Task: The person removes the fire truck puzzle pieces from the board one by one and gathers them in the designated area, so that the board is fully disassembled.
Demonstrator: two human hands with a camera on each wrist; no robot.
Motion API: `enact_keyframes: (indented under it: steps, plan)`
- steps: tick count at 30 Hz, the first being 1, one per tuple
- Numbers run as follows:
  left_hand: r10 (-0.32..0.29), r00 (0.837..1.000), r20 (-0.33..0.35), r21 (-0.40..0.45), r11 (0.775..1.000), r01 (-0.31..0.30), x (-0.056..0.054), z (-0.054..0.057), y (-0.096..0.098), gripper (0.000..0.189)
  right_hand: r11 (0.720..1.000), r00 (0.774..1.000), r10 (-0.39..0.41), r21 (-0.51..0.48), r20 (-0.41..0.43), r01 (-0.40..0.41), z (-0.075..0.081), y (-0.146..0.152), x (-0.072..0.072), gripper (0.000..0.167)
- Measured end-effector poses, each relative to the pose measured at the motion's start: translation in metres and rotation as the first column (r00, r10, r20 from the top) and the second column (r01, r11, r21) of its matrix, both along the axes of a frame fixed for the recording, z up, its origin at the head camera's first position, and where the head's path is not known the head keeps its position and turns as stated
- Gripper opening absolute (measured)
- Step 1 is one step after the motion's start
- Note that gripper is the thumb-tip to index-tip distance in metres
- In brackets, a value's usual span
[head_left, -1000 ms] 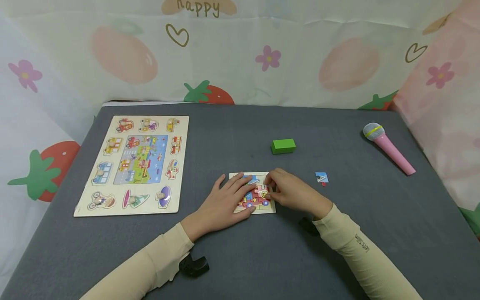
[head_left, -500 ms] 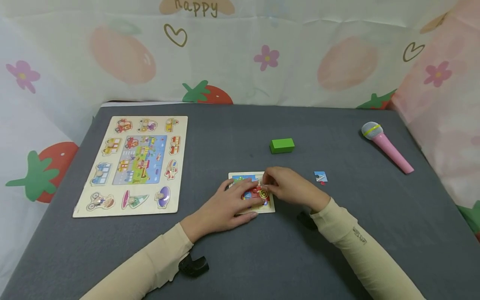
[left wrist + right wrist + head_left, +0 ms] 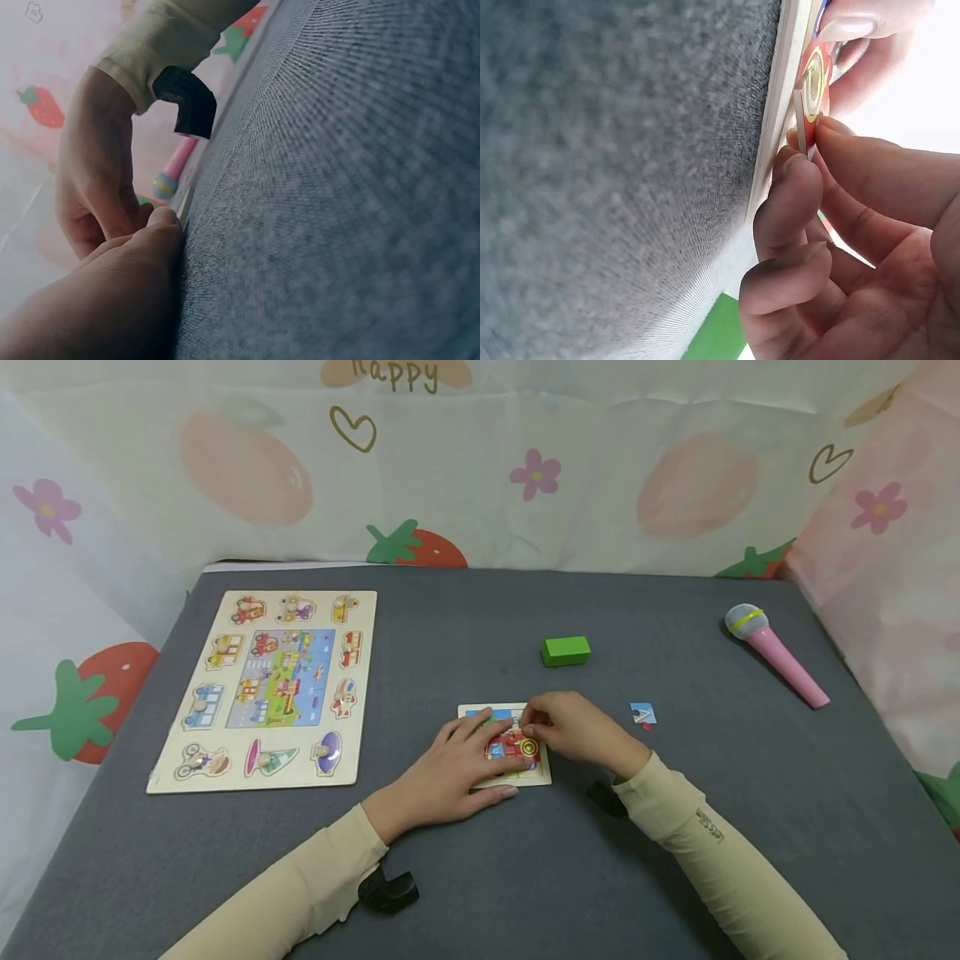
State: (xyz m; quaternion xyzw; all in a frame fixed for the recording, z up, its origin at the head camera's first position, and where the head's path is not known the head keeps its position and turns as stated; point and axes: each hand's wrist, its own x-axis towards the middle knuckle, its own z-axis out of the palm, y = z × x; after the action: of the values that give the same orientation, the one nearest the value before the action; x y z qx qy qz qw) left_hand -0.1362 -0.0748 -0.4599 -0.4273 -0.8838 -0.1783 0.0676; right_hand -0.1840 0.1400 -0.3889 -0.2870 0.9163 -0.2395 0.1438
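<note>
In the head view, a small wooden jigsaw puzzle point(image 3: 546, 775) with a red vehicle picture lies on the dark cloth. My left hand point(image 3: 450, 770) rests across its left part with fingers extended, hiding much of the picture. At the right side of the puzzle, my right hand point(image 3: 581, 732) bends over it. In the right wrist view, thumb and fingers pinch the edge of a red puzzle piece point(image 3: 814, 82) with a yellow ring, tilted up from the board. A loose blue puzzle piece point(image 3: 642, 713) with a red tab lies to the right of the right hand.
A green block point(image 3: 566, 652) sits behind the puzzle. To the far right lies a pink toy microphone point(image 3: 780, 658). A large wooden peg puzzle board point(image 3: 300, 778) with vehicle pieces occupies the table's left. A printed curtain point(image 3: 465, 460) hangs behind the table.
My right hand has shifted slightly up and left over the puzzle. The left hand's fingers have slid a little, uncovering some of the blue upper-left picture.
</note>
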Motion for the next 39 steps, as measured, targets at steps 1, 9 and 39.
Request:
enact_keyframes:
  steps: [1, 9, 39]
  plan:
    - [0.004, 1.0, 0.001, -0.004, 1.0, -0.004, 0.0, 0.0, 0.0, 0.041, 1.0, 1.0, -0.001, -0.001, 0.001, 0.001, 0.0, 0.0, 0.0, 0.006]
    - [0.004, 1.0, 0.0, 0.007, 1.0, -0.004, 0.0, 0.001, 0.0, 0.039, 1.0, 1.0, -0.026, 0.011, 0.012, 0.026, 0.001, -0.001, 0.001, 0.007]
    - [0.016, 0.998, 0.064, 0.002, 1.0, -0.016, 0.0, 0.001, -0.001, 0.037, 0.992, 0.98, -0.124, 0.018, 0.155, 0.122, 0.021, 0.145, 0.016, 0.008]
